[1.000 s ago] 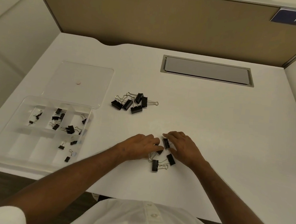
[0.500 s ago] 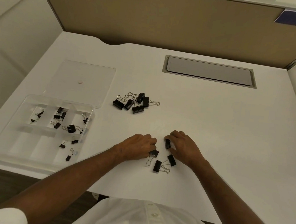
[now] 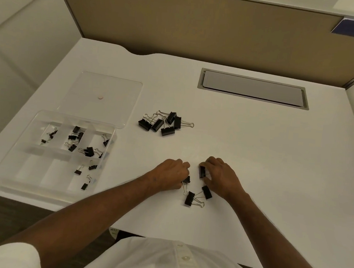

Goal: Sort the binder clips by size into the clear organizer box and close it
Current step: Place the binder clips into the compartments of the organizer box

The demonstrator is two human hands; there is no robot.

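So this is somewhere around the middle of the job. The clear organizer box [image 3: 12, 170] sits at the desk's left front corner with its lid [image 3: 103, 95] off and lying flat just behind it. A fair number of small clips are already dropped into the back row and the front right compartment, while the front left cells look bare. Whether each cell really holds one size only is hard to say, the clips in there are too tiny in this view.

Still to go: a pile of bigger clips [image 3: 164, 122] out in the middle of the desk [image 3: 254, 160], plus the little group right in front of the person. Then the lid has to go on.

Right now the left hand [image 3: 169, 175] is curled down on one clip [image 3: 186, 179] at its fingertips, looks pinched but half hidden. The right hand [image 3: 221, 176] has its fingers closed around another clip [image 3: 202, 171], held up on edge. Two more loose clips [image 3: 197, 196] lie touching each other just in front of both hands.

Compared with a second ago, the hands have pulled slightly apart and the right-hand clip has been separated from the cluster. The box and the far pile haven't changed.
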